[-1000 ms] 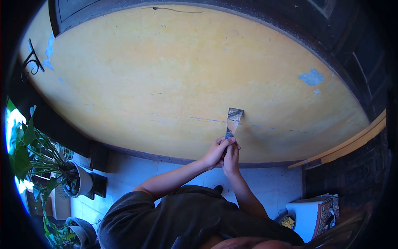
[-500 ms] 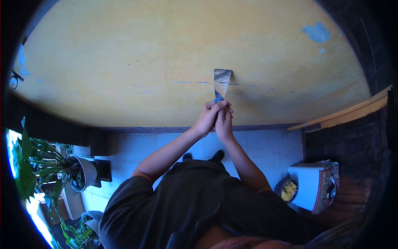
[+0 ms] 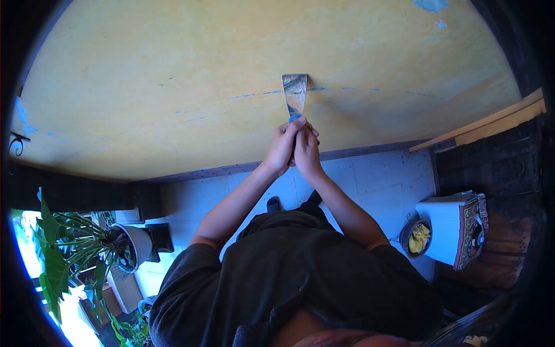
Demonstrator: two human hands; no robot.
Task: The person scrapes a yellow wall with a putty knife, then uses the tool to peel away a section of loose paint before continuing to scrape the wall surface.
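Both my hands are wrapped round the handle of a scraper point(image 3: 295, 92), whose broad metal blade points up and lies against the yellow wall point(image 3: 219, 52). My left hand point(image 3: 281, 144) is closed on the handle from the left, its thumb up near the blue collar. From the other side my right hand point(image 3: 307, 151) is clasped over it, fingers closed. Most of the handle is hidden by the hands. The blade, smeared dark and pale, crosses a broken line of bluish scratches point(image 3: 248, 96) on the wall.
Bare patches show in the paint at upper right point(image 3: 430, 4) and far left point(image 3: 23, 115). A potted plant point(image 3: 136, 246) stands on the left. On the right are a bin point(image 3: 411, 246) with yellow stuff inside, a white cabinet point(image 3: 439, 222) and a wooden strip point(image 3: 491, 124).
The whole view has shifted and tilted, so wall, hands and scraper appear higher in it. Against the scratch line the blade stays at nearly the same spot, both hands still on the handle.
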